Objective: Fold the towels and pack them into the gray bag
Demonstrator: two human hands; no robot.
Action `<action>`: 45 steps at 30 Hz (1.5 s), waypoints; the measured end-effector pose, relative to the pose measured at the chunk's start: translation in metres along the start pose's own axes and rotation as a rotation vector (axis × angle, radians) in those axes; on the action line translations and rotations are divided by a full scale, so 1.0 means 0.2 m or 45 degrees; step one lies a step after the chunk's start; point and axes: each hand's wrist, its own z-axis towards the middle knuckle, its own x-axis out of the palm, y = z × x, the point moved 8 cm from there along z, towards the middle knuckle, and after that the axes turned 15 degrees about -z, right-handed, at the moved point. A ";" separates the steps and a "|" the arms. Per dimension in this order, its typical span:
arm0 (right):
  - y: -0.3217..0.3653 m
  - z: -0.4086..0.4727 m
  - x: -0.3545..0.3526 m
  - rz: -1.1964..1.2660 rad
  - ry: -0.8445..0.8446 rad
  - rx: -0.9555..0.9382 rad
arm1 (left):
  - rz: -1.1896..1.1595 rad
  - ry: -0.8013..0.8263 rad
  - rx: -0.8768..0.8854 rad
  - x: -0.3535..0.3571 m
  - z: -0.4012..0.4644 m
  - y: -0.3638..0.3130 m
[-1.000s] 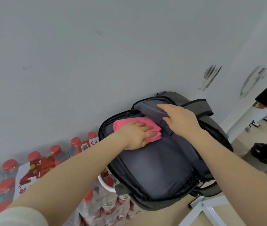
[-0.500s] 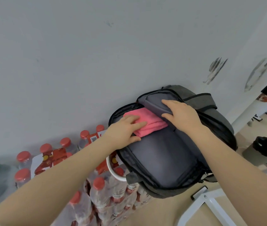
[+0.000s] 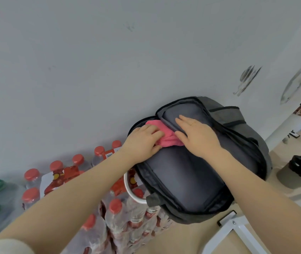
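Both hands are at the open top of the gray bag (image 3: pixel 192 176). The left hand (image 3: pixel 143 142) grips the pink towel (image 3: pixel 166 138) and pushes it into the opening; the right hand (image 3: pixel 197 136) lies flat and open on the inner flap (image 3: pixel 186 114), holding it back. The towel is half inside, so packing is in progress. Next, I think, it needs a deeper push. Water bottles (image 3: pixel 69 173) stand beside the bag, against the wall (image 3: pixel 91 70).
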 end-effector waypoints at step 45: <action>3.20 -3.29 -0.48 0.072 0.028 -2.653 | -0.022 -1.365 -2.621 0.17 -4.52 -1.95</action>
